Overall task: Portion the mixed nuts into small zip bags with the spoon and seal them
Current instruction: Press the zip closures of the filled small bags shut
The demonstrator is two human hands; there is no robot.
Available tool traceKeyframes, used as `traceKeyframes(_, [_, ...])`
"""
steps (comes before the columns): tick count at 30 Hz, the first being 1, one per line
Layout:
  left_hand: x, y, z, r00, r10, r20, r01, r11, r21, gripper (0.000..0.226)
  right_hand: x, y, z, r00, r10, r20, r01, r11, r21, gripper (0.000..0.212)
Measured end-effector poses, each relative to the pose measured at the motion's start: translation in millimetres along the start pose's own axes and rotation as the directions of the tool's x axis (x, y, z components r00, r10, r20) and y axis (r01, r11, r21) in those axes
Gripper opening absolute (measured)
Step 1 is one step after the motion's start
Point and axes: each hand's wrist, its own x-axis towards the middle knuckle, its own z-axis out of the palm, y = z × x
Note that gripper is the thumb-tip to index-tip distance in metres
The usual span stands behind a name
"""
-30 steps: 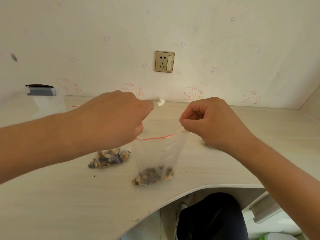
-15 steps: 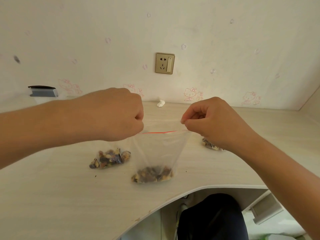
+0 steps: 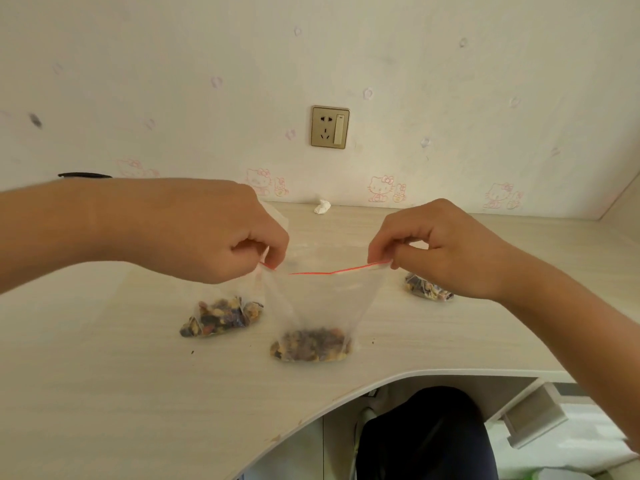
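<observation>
Both hands have drawn further apart, stretching the zip bag's [image 3: 318,299] red strip. Its nuts [image 3: 311,344] rest on the desk [image 3: 104,393]. Left hand [image 3: 221,233] and right hand [image 3: 440,247] each pinch a top corner. Two filled bags [image 3: 221,317] [image 3: 427,289] lie beside.

Nut bag [image 3: 429,292] half hidden behind right hand [image 3: 440,247].

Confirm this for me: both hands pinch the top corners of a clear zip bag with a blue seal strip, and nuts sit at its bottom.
Not quite: the seal strip is red, not blue, as the head view shows. The rest stands: the left hand and the right hand pinch the top corners of the clear zip bag, and nuts sit at its bottom.
</observation>
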Motion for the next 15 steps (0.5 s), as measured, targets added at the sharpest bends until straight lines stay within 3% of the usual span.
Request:
traceKeyframes(3, [-2,-5,7,0.998,0.044,-0.035,-0.045,0.998,-0.038,0.022,0,4,-1,0.998,-0.053,0.019,0.053,0.998,-0.015,0.033])
traceKeyframes(9, [1,-33,2,0.972,0.23,0.042,-0.222,0.966,-0.131,0.015,-2,15,-6,0.996,-0.087,0.027,0.086,0.995,0.04,0.023])
traceKeyframes(15, [-2,-49,17,0.955,0.269,-0.128,-0.293,0.926,-0.238,0.009,-7,19,-4,0.995,-0.092,-0.043,0.096,0.99,0.102,0.017])
